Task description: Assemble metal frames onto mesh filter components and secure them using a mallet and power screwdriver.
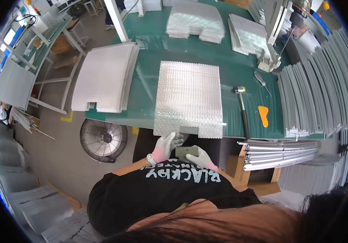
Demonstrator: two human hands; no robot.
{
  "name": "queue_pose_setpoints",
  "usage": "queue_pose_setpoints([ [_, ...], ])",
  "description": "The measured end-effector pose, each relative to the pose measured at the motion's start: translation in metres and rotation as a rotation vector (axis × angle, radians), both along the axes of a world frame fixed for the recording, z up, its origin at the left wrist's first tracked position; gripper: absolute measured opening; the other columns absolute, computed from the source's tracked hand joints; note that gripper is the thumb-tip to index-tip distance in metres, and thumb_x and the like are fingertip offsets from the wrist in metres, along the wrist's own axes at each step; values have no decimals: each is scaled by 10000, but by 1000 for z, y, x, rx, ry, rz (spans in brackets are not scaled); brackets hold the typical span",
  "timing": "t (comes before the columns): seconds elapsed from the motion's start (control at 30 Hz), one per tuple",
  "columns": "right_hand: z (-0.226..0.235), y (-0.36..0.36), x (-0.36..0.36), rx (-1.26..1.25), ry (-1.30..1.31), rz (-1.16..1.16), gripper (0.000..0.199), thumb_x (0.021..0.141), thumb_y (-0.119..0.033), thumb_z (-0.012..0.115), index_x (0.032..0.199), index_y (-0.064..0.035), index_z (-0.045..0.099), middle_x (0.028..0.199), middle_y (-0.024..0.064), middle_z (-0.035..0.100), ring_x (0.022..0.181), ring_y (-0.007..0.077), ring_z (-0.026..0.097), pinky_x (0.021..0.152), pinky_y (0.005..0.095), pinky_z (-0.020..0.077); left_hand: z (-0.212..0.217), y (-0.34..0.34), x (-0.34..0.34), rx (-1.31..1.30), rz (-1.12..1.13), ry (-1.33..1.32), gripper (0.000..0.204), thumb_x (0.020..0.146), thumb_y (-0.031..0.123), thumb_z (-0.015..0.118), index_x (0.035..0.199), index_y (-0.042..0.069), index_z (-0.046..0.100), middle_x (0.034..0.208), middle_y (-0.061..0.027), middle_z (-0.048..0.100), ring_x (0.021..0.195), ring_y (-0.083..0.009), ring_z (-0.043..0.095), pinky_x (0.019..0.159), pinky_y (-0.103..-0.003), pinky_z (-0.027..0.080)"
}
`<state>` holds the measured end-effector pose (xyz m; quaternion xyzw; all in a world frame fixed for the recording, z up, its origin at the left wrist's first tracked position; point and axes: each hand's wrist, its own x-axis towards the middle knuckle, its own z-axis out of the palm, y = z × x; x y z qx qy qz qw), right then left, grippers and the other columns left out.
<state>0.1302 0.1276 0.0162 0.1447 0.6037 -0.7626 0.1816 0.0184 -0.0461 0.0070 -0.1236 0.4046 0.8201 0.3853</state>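
My left hand (166,146), in a white and pink glove, is by the near edge of a silver mesh panel (188,95). Its fingers stretch to the right, and nothing shows in them. My right hand (202,157), gloved alike, grips a small olive-green rectangular block (184,152) close to my chest. The mesh panel lies flat on the green table (145,93), with a notched near edge that reaches past the table's front. Just left of the block are the left hand's fingertips; whether they touch it I cannot tell.
Stacked white panels (105,77) stand to the left, more mesh panels (196,20) at the back. A mallet (243,111), a screwdriver (260,79) and an orange scraper (263,116) lie right. Grey panels (315,89) and metal strips (281,154) flank the table. A fan (104,139) stands below.
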Motion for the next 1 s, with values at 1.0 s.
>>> queue_pose_setpoints([
  [1.0, -8, 0, -29, -3, 103, -262, 257, 975, -233, 562, 923, -3, 663, 694, 12, 622, 593, 80, 547, 577, 237, 453, -5, -3, 6, -254, -209, 220, 352, 1004, 250, 519, 1165, -56, 586, 1103, -131, 659, 987, -180, 644, 905, -341, 508],
])
